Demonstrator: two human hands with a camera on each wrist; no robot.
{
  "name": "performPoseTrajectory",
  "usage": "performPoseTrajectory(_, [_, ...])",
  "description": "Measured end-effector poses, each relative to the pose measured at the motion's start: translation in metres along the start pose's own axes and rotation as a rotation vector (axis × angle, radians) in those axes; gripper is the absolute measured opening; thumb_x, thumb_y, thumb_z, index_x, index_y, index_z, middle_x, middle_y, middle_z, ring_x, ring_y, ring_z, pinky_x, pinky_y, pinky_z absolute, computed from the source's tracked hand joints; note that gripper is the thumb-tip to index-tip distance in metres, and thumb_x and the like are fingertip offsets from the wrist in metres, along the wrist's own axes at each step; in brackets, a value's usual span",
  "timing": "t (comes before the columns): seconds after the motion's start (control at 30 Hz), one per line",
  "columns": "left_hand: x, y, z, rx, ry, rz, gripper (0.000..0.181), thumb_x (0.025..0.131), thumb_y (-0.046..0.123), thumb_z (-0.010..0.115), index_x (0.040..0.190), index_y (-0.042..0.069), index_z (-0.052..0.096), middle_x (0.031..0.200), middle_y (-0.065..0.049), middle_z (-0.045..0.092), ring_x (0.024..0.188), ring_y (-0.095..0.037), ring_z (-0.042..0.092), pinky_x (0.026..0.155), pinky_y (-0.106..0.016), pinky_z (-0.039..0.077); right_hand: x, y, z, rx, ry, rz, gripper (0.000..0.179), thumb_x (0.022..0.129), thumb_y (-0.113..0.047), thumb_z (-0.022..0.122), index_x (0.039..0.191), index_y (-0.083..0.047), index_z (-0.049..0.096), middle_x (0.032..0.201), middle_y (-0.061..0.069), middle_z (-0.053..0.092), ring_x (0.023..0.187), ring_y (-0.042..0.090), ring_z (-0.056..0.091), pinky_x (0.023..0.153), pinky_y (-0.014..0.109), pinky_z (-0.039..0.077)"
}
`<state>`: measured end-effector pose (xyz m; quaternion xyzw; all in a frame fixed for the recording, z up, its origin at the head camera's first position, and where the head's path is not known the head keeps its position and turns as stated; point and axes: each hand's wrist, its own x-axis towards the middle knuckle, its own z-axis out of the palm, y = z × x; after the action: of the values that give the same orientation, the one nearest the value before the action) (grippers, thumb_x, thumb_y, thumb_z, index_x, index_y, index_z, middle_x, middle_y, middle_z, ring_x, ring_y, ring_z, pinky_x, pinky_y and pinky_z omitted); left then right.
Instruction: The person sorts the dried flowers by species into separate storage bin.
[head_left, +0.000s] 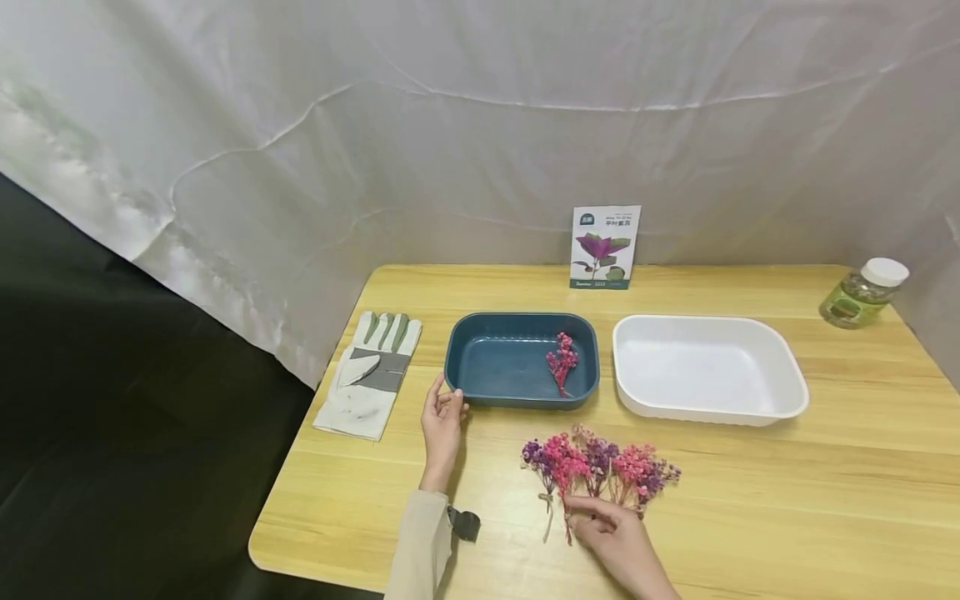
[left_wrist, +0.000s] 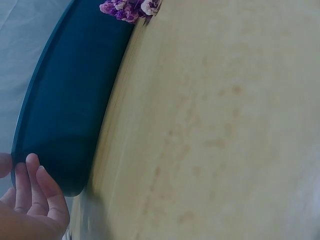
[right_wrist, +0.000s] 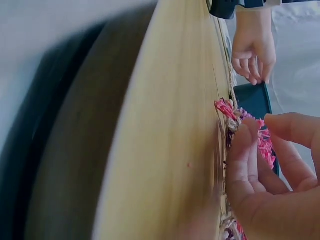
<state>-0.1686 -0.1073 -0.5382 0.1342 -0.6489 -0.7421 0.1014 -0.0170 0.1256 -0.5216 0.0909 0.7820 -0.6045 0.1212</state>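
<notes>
A dark blue tray point(head_left: 480, 403) stands on the table, with one pink dried-flower sprig point(head_left: 561, 367) inside it at the right. My left hand point(head_left: 442, 425) holds the tray's near left corner, fingertips against the wall and rim, also visible in the left wrist view. In front of the tray lies a row of dried-flower bunches point(head_left: 637, 462), pink and purple. My right hand point(head_left: 618, 542) pinches the stem of a pink bunch point(head_left: 564, 457) near the row's left end. The right wrist view shows its thumb and forefinger at the stems; the exact contact is partly hidden.
A white tray point(head_left: 708, 367) stands right of the blue one. Work gloves point(head_left: 367, 375) lie at the left edge of the table point(head_left: 840, 508). A flower-picture packet point(head_left: 604, 248) leans on the back curtain. A white-lidded jar point(head_left: 862, 293) stands at the far right.
</notes>
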Motion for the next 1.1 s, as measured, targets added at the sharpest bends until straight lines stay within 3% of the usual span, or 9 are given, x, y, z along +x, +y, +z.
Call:
performPoseTrajectory(0.1, [0.000,0.000,0.000,-0.002,-0.001,0.000,0.053,0.096,0.009,0.059,0.146,0.003,0.040,0.087,0.005,0.056,0.074,-0.003,0.062,0.072,-0.015,0.055,0.001,0.000,0.002,-0.031,-0.007,-0.021,0.031,0.086,-0.013,0.072,0.117,-0.010,0.070,0.103,0.009,0.072,0.057,0.005,0.052,0.057,0.021,0.047])
performPoseTrajectory(0.3, [0.001,-0.001,-0.001,-0.009,-0.001,0.004,0.053,0.096,0.009,0.060,0.145,0.002,0.041,0.086,0.006,0.056,0.074,-0.003,0.062,0.071,-0.014,0.055,0.004,-0.002,0.004,-0.082,-0.017,-0.067,0.031,0.086,-0.013,0.071,0.117,-0.010,0.071,0.092,0.008,0.074,0.054,0.004,0.054,0.051,0.020,0.047])
performPoseTrajectory(0.53, [0.001,-0.001,-0.001,-0.003,-0.004,0.006,0.054,0.096,0.009,0.061,0.146,0.002,0.041,0.086,0.007,0.057,0.073,-0.002,0.062,0.071,-0.015,0.055,0.007,-0.006,0.011,-0.174,0.057,-0.024,0.028,0.084,-0.011,0.072,0.112,-0.008,0.073,0.063,0.002,0.064,0.048,0.005,0.049,0.047,0.019,0.041])
performPoseTrajectory(0.8, [0.001,-0.002,0.000,-0.007,-0.004,0.012,0.054,0.096,0.008,0.060,0.146,0.001,0.040,0.085,0.007,0.056,0.073,-0.002,0.062,0.071,-0.014,0.055,0.011,-0.001,0.019,-0.242,0.188,-0.086,0.016,0.080,-0.007,0.074,0.095,-0.009,0.076,0.086,0.007,0.076,0.052,0.000,0.054,0.053,0.018,0.044])
performPoseTrajectory(1.1, [0.000,-0.003,-0.001,-0.015,-0.010,0.016,0.055,0.096,0.009,0.060,0.146,0.001,0.040,0.085,0.007,0.056,0.073,-0.002,0.062,0.071,-0.014,0.054,0.013,0.001,0.024,-0.292,0.250,-0.152,0.011,0.075,-0.007,0.078,0.085,-0.011,0.075,0.077,0.002,0.075,0.053,-0.002,0.055,0.056,0.018,0.045])
